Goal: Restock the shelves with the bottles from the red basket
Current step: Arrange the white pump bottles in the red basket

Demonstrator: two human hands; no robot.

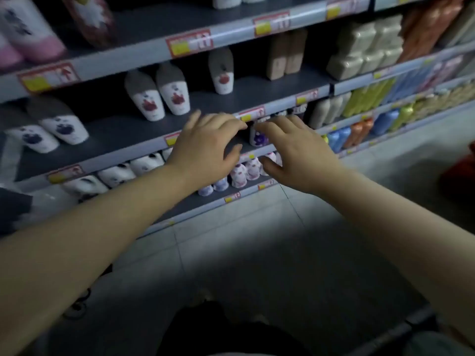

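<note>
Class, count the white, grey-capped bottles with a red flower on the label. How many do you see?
3, all on one shelf: left bottle and middle bottle side by side, right bottle apart, farther back. More may hide behind.

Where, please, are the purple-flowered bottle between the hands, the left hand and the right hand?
Purple-flowered bottle (257, 138): head view, on its white front with the purple print.
Left hand (209, 147): head view, on the back of the hand.
Right hand (298, 150): head view, on the back of the hand.
</note>
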